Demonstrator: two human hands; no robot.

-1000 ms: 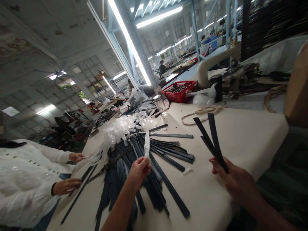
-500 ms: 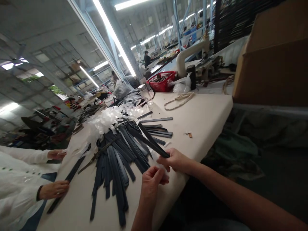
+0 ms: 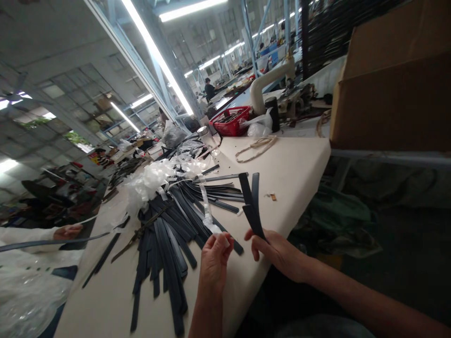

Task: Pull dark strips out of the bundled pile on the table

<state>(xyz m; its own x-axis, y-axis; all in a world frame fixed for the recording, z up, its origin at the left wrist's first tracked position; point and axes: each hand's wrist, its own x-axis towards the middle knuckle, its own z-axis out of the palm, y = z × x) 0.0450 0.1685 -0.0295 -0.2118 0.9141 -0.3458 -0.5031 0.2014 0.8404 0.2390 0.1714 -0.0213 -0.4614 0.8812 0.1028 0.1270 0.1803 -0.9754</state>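
Observation:
My left hand (image 3: 212, 267) pinches the end of a white plastic strip (image 3: 207, 211), which runs up toward a heap of crumpled white plastic film (image 3: 151, 178). In my right hand (image 3: 282, 253) are a few dark flat straps (image 3: 252, 206), fanned out and pointing up and away over the table. The fingers of that hand are partly curled, with the straps between thumb and palm. Left of both hands lies a large bundle of similar dark straps (image 3: 165, 244), spread like a fan across the table (image 3: 105, 305).
At the left, a co-worker's hand (image 3: 67, 231) is near a long dark strap (image 3: 52, 243). Farther back stand a glass jar (image 3: 207, 138), a red basket (image 3: 230, 122) and a loop of cord (image 3: 255, 149). A large cardboard box (image 3: 391, 103) is at the right.
My right hand has moved right, and the straps in it now point upward, apart from the bundle. My hands have separated. The co-worker's strap has been lifted from the table.

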